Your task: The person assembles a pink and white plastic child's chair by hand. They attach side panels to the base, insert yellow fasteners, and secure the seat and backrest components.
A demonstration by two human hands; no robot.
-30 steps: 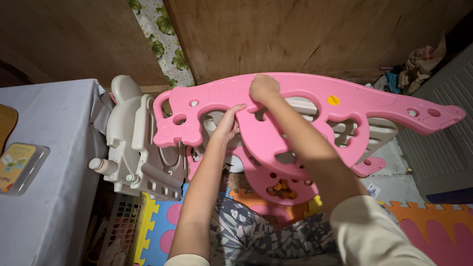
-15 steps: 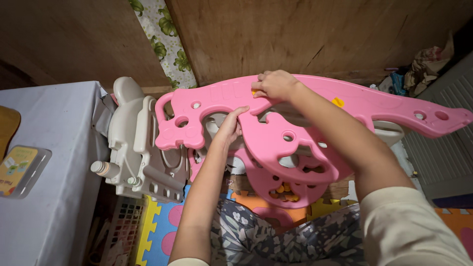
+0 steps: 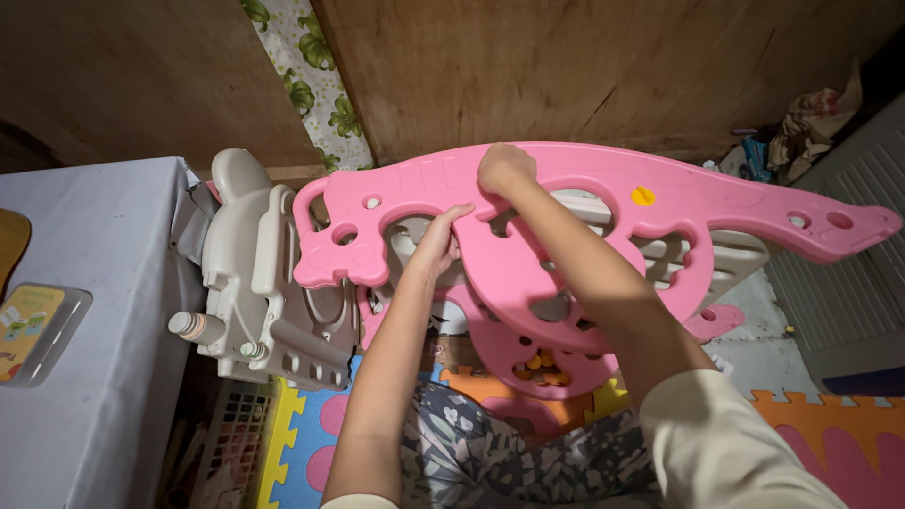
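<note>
both hands on a big pink plastic panel (image 3: 584, 212), dinosaur-shaped, long tail running out to the right, rounded rocker curve below. right hand (image 3: 504, 168) sits curled over the top edge of the panel, gripping it, fingers hidden on the far side so can't tell how tight. left hand (image 3: 441, 236) reaches up from below, fingers hooked into a cutout near the head end, a narrow hold on the rim of the hole.

panel is held up on edge in front of the person, above their lap, touching or just in front of a grey-white plastic part (image 3: 259, 283) on the left; can't tell if the two are joined. a second pink piece (image 3: 537, 363) shows lower down behind the arms.

progress, as a judgement: mid-handling. panel is lifted and steadied, not laid down or clearly seated on anything. looks unfinished, parts loose.

panel look: smooth glossy pink, several round and odd-shaped cutouts, small holes near head and tail, one yellow cap (image 3: 643, 196) on the upper side. rigid, wide, awkward to hold.

around: foam puzzle mat (image 3: 830, 443) on floor, table with pale cloth (image 3: 94, 283) at left, wooden wall (image 3: 566, 66) behind.
</note>
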